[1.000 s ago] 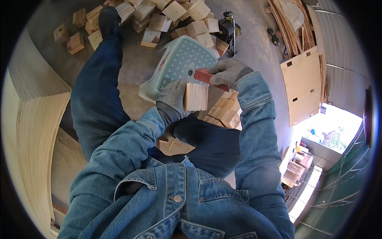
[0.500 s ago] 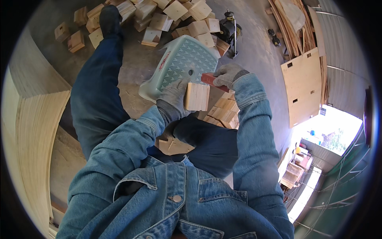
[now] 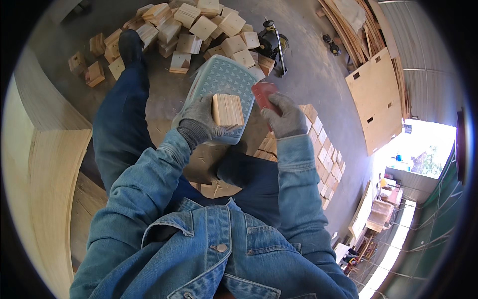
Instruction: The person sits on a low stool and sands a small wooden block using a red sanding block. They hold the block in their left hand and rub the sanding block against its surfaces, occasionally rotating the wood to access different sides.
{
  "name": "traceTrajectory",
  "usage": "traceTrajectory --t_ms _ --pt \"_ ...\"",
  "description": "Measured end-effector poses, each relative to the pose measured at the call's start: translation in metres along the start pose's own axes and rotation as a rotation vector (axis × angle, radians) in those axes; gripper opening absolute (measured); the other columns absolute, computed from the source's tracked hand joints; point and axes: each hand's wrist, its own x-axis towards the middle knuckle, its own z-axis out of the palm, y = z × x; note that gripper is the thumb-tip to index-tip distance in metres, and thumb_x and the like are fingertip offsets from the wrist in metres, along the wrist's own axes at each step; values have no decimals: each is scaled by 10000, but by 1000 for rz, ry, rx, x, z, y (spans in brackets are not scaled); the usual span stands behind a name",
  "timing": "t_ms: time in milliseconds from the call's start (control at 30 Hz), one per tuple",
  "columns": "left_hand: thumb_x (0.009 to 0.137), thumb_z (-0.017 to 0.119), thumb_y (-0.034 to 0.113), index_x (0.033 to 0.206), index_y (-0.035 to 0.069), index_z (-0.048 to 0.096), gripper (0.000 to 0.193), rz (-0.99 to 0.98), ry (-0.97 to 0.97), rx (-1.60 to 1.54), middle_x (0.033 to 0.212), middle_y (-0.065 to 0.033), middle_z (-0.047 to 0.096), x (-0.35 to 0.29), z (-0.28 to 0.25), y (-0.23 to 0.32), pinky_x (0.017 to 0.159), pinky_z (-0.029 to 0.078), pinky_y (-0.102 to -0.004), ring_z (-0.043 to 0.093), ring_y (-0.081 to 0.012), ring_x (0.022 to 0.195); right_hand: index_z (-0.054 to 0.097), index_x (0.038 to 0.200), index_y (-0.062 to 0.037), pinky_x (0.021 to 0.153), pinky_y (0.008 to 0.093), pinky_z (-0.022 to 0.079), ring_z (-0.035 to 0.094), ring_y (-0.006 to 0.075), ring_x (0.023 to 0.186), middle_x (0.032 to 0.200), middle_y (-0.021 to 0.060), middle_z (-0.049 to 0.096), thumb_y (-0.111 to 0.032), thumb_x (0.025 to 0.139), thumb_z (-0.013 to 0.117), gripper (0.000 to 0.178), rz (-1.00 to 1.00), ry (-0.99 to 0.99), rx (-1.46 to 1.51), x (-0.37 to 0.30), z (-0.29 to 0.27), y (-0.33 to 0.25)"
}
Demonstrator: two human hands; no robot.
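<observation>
My gloved left hand (image 3: 199,118) is closed round the left side of a square wooden block (image 3: 228,110), with its striped grain face turned up. The block is held above the near part of a pale blue-green plastic stool (image 3: 211,74). Just to the right, my gloved right hand (image 3: 285,117) grips a flat red rectangular block (image 3: 265,94), which looks like a sanding block. It tilts up and to the left, apart from the wooden one. Its lower end is covered by my fingers.
Loose wooden blocks (image 3: 189,44) lie heaped beyond the stool, beside a dark power tool (image 3: 274,47). Neatly stacked blocks (image 3: 323,154) stand right of my right forearm. Curved-looking plywood sheets (image 3: 55,169) rise at the left; a slotted panel (image 3: 376,99) leans far right.
Both hands have shifted left in the picture, and the wooden block is now over the stool. My right hand has turned, showing more of the red block's broad face. The whole view has shifted slightly.
</observation>
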Motion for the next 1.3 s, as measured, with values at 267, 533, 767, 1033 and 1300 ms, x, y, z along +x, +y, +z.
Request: traceTrajectory --t_ms 267,533,767,1033,1300 --pt "589 1009 430 1492 74 480 1105 91 96 -51 1395 -196 589 -10 25 -34 1134 501 -428 606 -366 1292 769 1267 -166 1107 509 488 616 413 1275 1468 111 646 -285 749 880 543 -95 -129 7 -57 36 -35" --pt "509 1038 306 1478 59 464 1153 144 73 -68 1396 -174 559 -7 32 -43 1165 472 -414 577 -331 1298 760 1292 -214 1131 492 474 592 376 1318 1488 65 639 -304 782 866 529 24 4 -100 4 57 -9" --pt "538 1011 331 1480 51 465 1124 64 47 48 1419 -193 557 -15 17 -23 1162 489 -439 589 -361 1305 749 1294 -143 1153 475 471 590 381 1344 1492 138 625 -255 776 888 547 81 112 -28 -33 67 -2" --pt "581 993 278 1529 125 439 1108 320 227 136 1484 -224 513 -16 20 -18 1166 488 -491 558 -442 1339 717 1307 -52 1134 426 512 614 375 1328 1444 201 629 -185 765 930 597 369 140 231 -139 85 13" --pt "593 991 260 1593 182 330 1201 426 227 149 1555 -224 375 -25 37 -33 1202 449 -490 453 -442 1430 729 1309 -87 1110 444 522 628 384 1293 1459 178 628 -197 768 911 582 294 184 209 -141 87 3"
